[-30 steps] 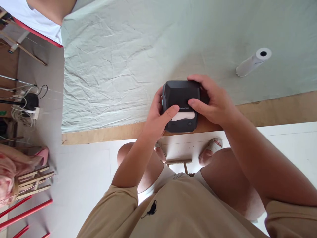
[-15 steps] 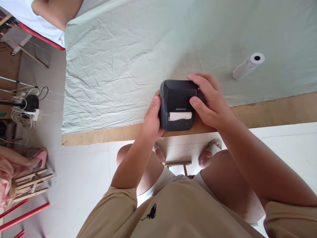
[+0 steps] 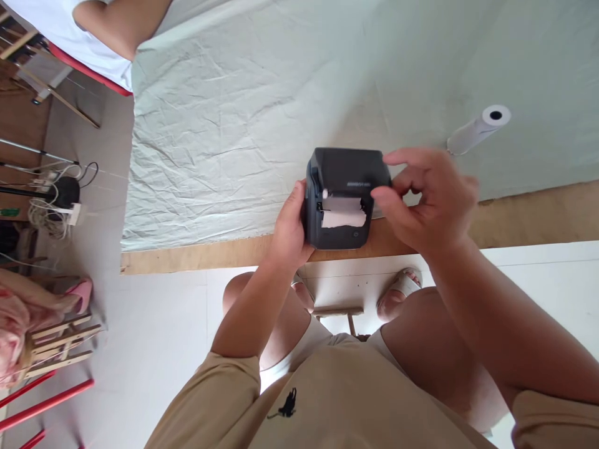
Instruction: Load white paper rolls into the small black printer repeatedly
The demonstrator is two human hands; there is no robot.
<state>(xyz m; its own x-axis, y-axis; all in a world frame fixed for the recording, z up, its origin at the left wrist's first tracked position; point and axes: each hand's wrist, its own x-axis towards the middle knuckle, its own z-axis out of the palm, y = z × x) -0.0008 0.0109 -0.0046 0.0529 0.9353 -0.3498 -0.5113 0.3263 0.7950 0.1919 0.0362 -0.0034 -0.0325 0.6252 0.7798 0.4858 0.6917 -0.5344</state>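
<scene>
A dark label printer [image 3: 346, 165] stands at the near edge of the cloth-covered table, its lid partly raised. Pale paper [image 3: 344, 217] shows in the gap at its front. My left hand [image 3: 290, 227] holds the printer's left side. At the right side of the lid is my right hand [image 3: 428, 199], its thumb and fingers apart and slightly blurred, the fingertips close to the lid's right edge. Whether they touch the lid I cannot tell. A white paper roll [image 3: 477, 131] stands upright on the cloth to the right.
The greenish cloth [image 3: 224, 125] is wrinkled and leaves a bare wooden table edge [image 3: 201, 254]. Another person's arm [image 3: 128, 25] rests at the upper left. On the floor at left are tangled cables [image 3: 49, 212], a wooden rack [image 3: 63, 343] and red bars [image 3: 51, 402].
The printer's lid has lifted, uncovering more of the paper. My right hand has moved right and its fingers have spread from the lid. My left hand still holds the printer.
</scene>
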